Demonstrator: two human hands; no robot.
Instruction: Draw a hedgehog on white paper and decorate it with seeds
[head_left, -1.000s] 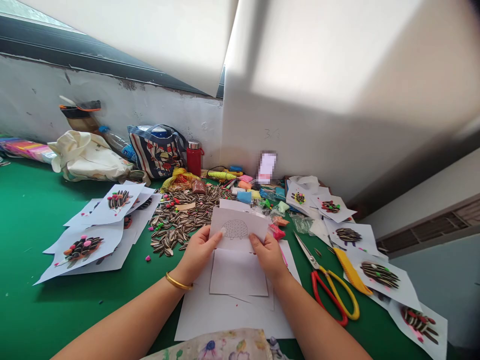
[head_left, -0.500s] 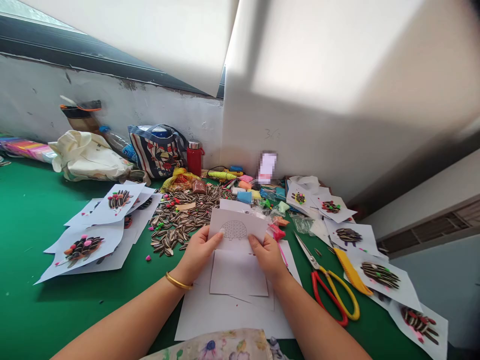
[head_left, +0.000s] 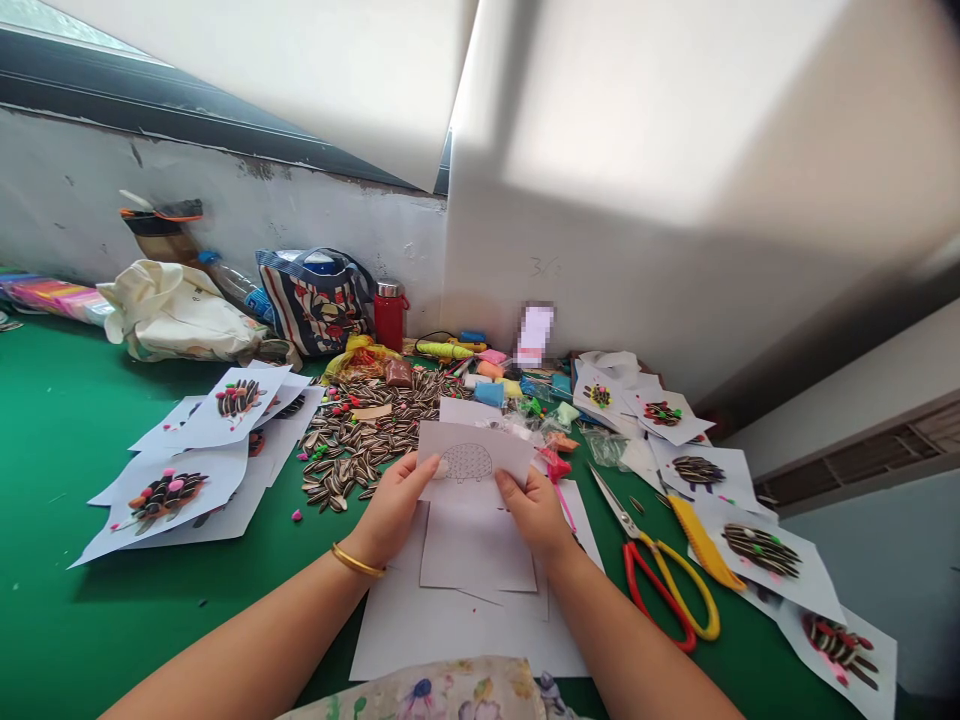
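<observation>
A white card (head_left: 466,462) with a printed, dotted hedgehog-like outline is held up between both hands. My left hand (head_left: 396,500) pinches its left edge, thumb on the front, a gold bangle at the wrist. My right hand (head_left: 537,505) grips the right edge, its thumb on the front too. Below the card lie a smaller blank white paper (head_left: 478,550) and a larger white sheet (head_left: 420,640). Striped sunflower seeds (head_left: 360,450) are heaped just beyond my left hand.
Red-and-yellow scissors (head_left: 645,560) lie right of my right hand, beside a yellow strip (head_left: 705,545). Seed-decorated cards (head_left: 172,500) are piled left; others (head_left: 780,550) line the right. Bags (head_left: 180,320), a red bottle (head_left: 389,315) and coloured clay (head_left: 489,394) sit near the wall.
The held card has shifted very slightly left and its right side is tilted a little differently. Both hands keep their hold.
</observation>
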